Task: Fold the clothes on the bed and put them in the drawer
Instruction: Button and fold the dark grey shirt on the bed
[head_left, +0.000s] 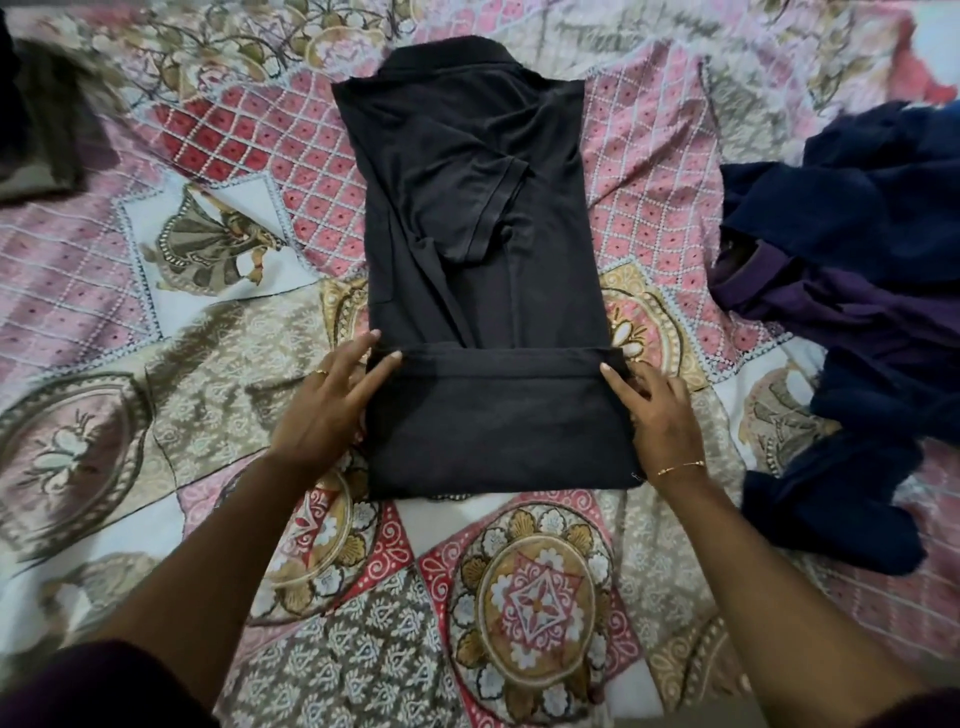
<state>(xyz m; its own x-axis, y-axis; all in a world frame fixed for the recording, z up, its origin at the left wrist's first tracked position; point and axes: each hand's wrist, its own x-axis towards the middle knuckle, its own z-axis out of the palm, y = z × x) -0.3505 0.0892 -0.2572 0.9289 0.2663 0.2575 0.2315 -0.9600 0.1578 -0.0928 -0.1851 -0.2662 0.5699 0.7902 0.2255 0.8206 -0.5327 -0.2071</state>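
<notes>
A bed (156, 322) dressed in a busy patchwork spread of pinks, creams and golds fills the whole view, and in the middle of it lies the black polo shirt (467, 208), collar away from the person, its sides and sleeves already turned in so that it forms a long narrow panel. The bottom part has been brought up into a first flat fold nearest the person, and both hands sit at the upper corners of that fold: the left hand (332, 405) lies with straight, spread fingers along the left edge, while the right hand (654, 410) has its fingers curled at the right corner, seemingly pinching the cloth there (the thumb is hidden, so the grip itself is a judgement). By the look of it this shirt is about halfway through: one or two more turns toward the collar should finish it. Much remains beyond that, since a loose heap of navy and purple clothes (852, 291) lies unfolded at the right, near the shirt but not touching it, and a dark garment (36, 135) sits at the far left edge, too blurred to tell whether it is folded. No drawer is in view. Nothing lies across the shirt's path toward the collar.
</notes>
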